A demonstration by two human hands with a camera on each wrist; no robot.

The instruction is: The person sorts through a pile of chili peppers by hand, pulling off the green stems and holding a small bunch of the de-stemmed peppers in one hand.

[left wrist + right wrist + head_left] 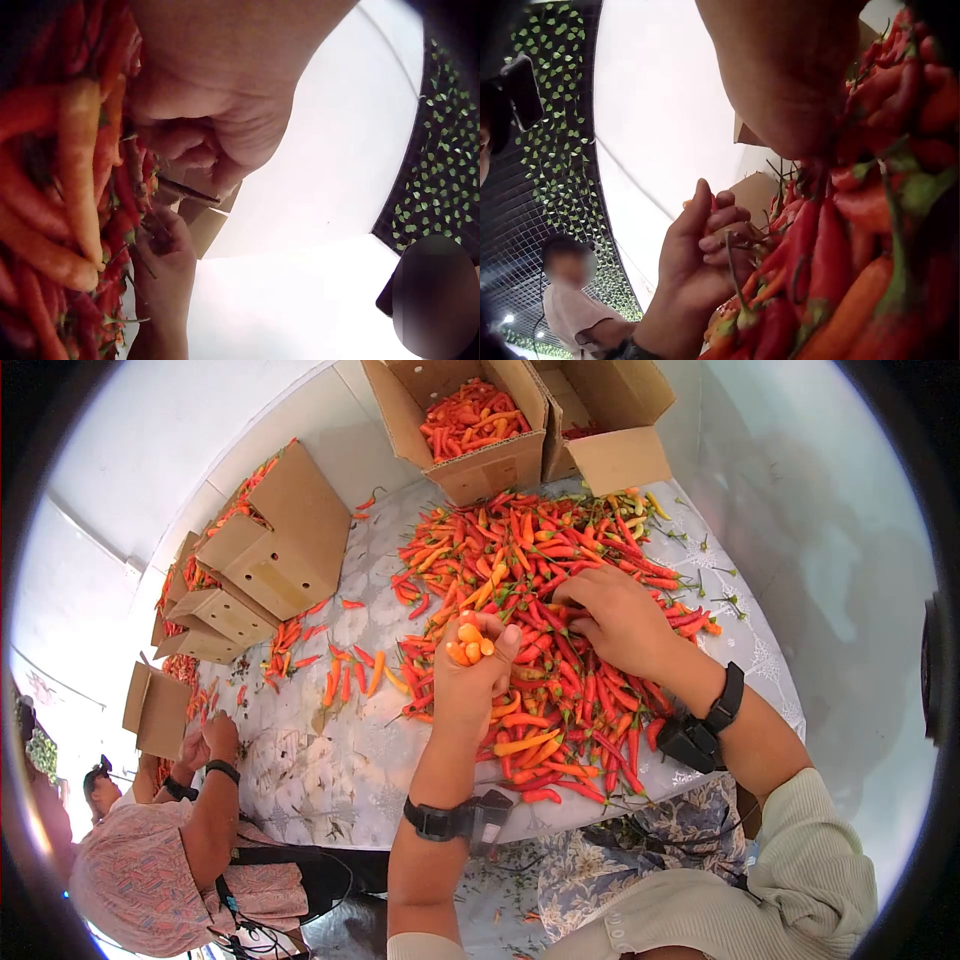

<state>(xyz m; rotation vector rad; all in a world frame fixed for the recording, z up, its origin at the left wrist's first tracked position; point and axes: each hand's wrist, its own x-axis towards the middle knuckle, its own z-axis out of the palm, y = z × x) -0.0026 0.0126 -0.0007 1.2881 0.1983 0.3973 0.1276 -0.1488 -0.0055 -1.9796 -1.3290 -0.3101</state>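
Observation:
My left hand (470,675) grips a small bunch of orange chili peppers (468,644), their rounded ends showing above the curled fingers and thumb. It is held over the near left side of a large heap of red and orange chili peppers (590,695). To the right, my right hand (620,622) reaches down into the heap with bent fingers. Its fingertips are hidden among the peppers, so I cannot tell whether it pinches one. In the right wrist view, the left hand (694,262) appears beyond red peppers (829,255) with green stems.
Cardboard boxes of peppers stand at the back (490,465) and left (285,540) of the cloth-covered table (300,760). Loose peppers and stems lie scattered on the cloth. Another person (170,860) works at the left edge. A wall (840,560) rises at the right.

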